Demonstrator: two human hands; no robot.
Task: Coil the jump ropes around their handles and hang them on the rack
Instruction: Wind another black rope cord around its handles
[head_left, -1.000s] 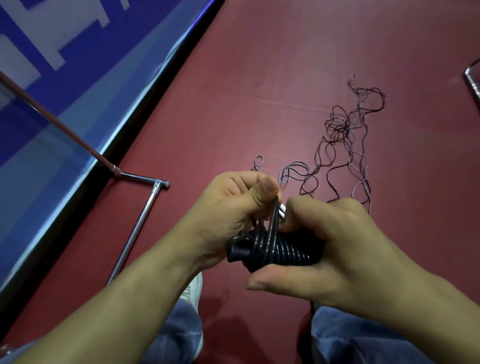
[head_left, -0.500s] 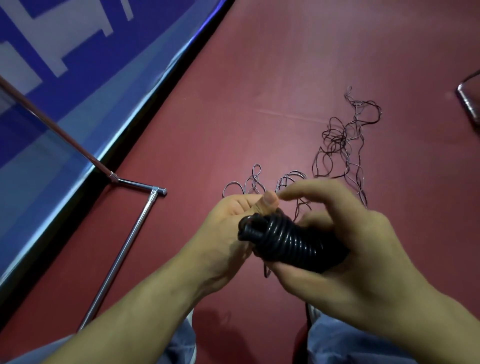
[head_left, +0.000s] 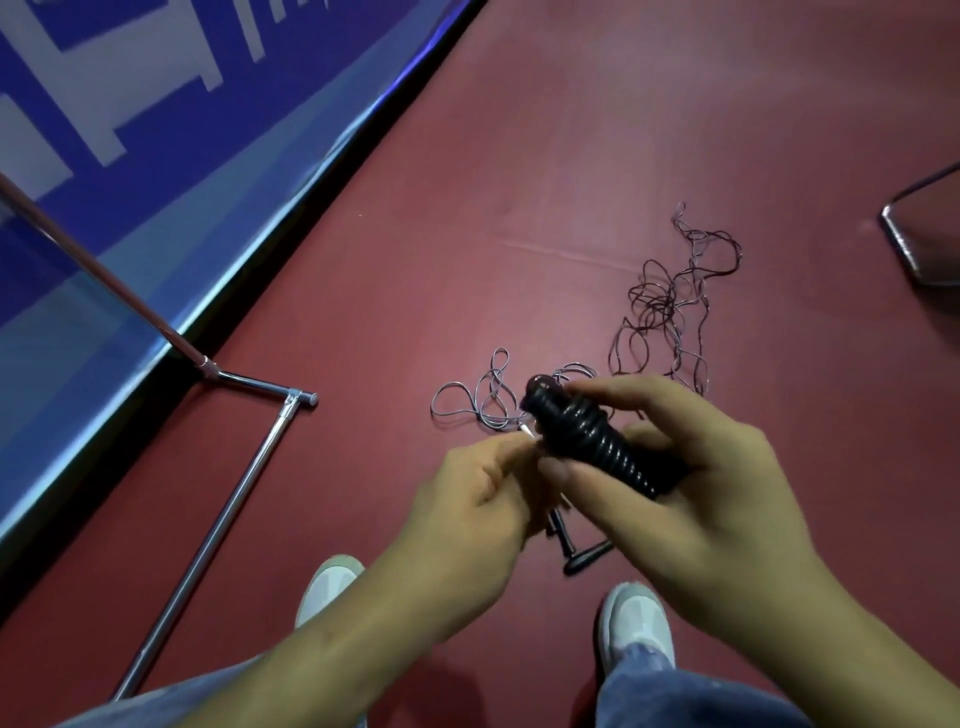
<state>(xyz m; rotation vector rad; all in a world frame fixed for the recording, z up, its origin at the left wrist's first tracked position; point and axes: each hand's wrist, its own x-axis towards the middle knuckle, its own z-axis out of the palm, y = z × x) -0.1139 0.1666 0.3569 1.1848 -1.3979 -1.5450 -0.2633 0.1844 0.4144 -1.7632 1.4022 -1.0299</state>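
Evidently the coiling step is in hand, judged near its end for this rope. A black handle (head_left: 543, 388) is wrapped along nearly all its length in a tight black coil (head_left: 602, 452), only its rounded cap being left bare at the top. The bundle is gripped by the right hand (head_left: 717, 499): thumb and fingers are curled round its lower part, and the forefinger is laid across the upper turns. Just to the left of that grip the left hand (head_left: 467, 509) is brought against the coil with its fingertips drawn together as for a pinch; what is pinched, if anything, is blurred and cannot be told. Below the grip a short black piece (head_left: 571, 545) is seen; whether it is the rope's tail or a second handle cannot be told. Beyond the grip, grey loops (head_left: 483, 400) of thin cord are spread on the red floor (head_left: 519, 156), and farther out to the right a dark tangle (head_left: 670, 306) is heaped; whether these belong to the held rope is not shown. Well apart to the left of the grip, the chrome rack (head_left: 244, 488) is stood on the floor. For the next move, the free end is to be tucked under a turn while the right-hand hold is kept firm, so that the coil is not sprung; only then can the bundle be carried left to the rack.
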